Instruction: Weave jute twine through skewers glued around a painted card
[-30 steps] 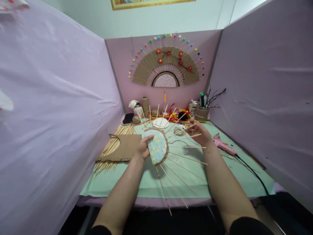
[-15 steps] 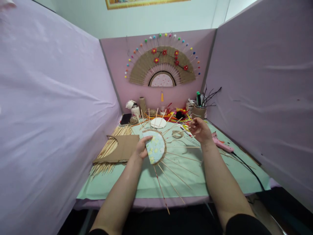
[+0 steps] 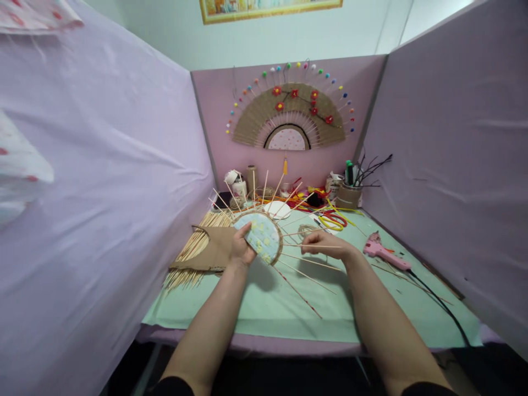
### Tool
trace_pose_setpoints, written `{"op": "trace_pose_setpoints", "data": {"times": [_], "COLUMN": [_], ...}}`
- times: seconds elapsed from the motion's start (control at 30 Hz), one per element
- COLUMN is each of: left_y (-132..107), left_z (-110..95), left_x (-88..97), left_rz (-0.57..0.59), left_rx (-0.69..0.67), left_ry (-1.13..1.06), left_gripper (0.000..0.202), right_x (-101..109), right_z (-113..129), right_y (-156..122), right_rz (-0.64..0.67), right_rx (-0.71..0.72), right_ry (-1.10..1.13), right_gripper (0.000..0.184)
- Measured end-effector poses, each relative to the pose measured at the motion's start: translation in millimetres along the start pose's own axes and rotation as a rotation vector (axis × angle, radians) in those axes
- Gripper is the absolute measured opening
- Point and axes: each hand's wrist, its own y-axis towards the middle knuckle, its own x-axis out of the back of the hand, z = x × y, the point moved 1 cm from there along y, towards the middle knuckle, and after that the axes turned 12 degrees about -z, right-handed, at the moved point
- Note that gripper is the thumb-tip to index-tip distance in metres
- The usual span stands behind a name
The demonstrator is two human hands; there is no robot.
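Observation:
A half-round fan base, covered in pale blue cloth with yellow flowers and edged with brown cord, is held in my left hand. My thumb lies on its front and the fingers go behind it. Thin wooden sticks fan out from its curved rim; the lowest is marked with red. To the right, my right hand is closed in a pinch among the sticks, apart from the rim. What its fingers hold, if anything, is too small to tell. Just behind it lies a coil of twine.
Cut cardboard rests on a pile of sticks at left. Yellow-handled scissors, a white disc and a pink glue gun lie on the table. A finished fan hangs on the back panel.
My right hand has come down and left from the upper sticks to beside the rim. The fan base has turned anticlockwise in my left hand. The whole view has shifted a little.

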Motion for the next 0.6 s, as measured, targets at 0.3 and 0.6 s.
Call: {"op": "trace_pose_setpoints", "data": {"times": [0.3,0.6], "left_y": [-1,1], "left_z": [9,22], "left_x": [0.9,-2.3], "left_rz": [0.043,0.007], "left_rx": [0.06,0.068], "left_ry": [0.052,0.131], "left_gripper": [0.034,0.02], "right_x": [-30,-68], "right_z": [12,5], "right_y": [6,14], "right_rz": [-0.016,-0.125], "right_rx": [0.053,0.0], "right_ry": [0.315,0.688], "right_gripper": [0.043,0.049]}}
